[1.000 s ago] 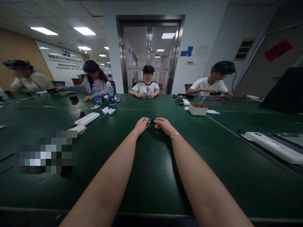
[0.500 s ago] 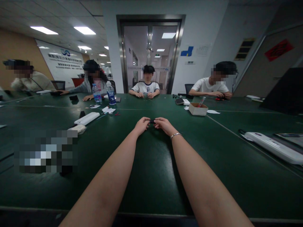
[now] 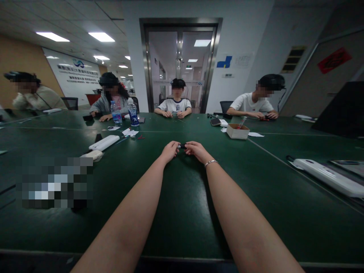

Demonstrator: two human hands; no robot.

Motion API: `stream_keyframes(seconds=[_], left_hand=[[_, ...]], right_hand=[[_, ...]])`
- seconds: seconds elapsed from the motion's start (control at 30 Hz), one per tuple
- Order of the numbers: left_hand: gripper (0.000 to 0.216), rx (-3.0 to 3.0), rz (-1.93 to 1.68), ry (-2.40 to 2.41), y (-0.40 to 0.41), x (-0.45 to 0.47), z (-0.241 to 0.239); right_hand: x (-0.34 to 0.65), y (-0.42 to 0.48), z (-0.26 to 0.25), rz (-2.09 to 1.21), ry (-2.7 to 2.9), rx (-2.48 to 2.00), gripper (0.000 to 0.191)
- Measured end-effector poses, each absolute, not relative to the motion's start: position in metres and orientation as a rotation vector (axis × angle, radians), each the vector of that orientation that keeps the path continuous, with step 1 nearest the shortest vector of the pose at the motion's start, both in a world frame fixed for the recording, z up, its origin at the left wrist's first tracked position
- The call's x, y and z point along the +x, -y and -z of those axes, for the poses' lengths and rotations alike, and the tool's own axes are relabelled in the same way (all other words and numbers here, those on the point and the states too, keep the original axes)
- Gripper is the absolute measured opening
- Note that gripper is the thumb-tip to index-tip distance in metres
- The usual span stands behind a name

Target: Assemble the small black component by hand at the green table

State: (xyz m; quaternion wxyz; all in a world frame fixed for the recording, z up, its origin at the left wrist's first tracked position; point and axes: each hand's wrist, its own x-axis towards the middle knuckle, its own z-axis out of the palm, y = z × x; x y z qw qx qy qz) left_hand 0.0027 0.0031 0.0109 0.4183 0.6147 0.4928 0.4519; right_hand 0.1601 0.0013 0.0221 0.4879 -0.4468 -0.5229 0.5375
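Both my arms reach forward over the green table. Between my fingertips is a small black object with a bright, silvery part at its left end; it is too small to tell its kind. My left hand pinches the silvery end. The black end is pinched by my right hand, which has a silver bangle at the wrist. The fingers cover much of the object, which is held level just above the table or close to it.
On the left lie a white device and a blurred-out item. Two bottles stand farther back. To the right are a small box and a long white device. Several people sit around the table.
A silvery part now shows at the left end of the black object, where only black showed before. My hands have barely moved.
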Motion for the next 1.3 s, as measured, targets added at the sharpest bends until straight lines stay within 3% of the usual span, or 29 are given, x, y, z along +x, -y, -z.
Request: stream_keyframes(seconds=[1.3], left_hand=[[0.025, 1.576, -1.145, -1.259, -0.0063, 0.0025, -0.0062]], right_hand=[[0.1606, -0.0036, -0.0200, -1.293, 1.293, -1.096, 0.008]])
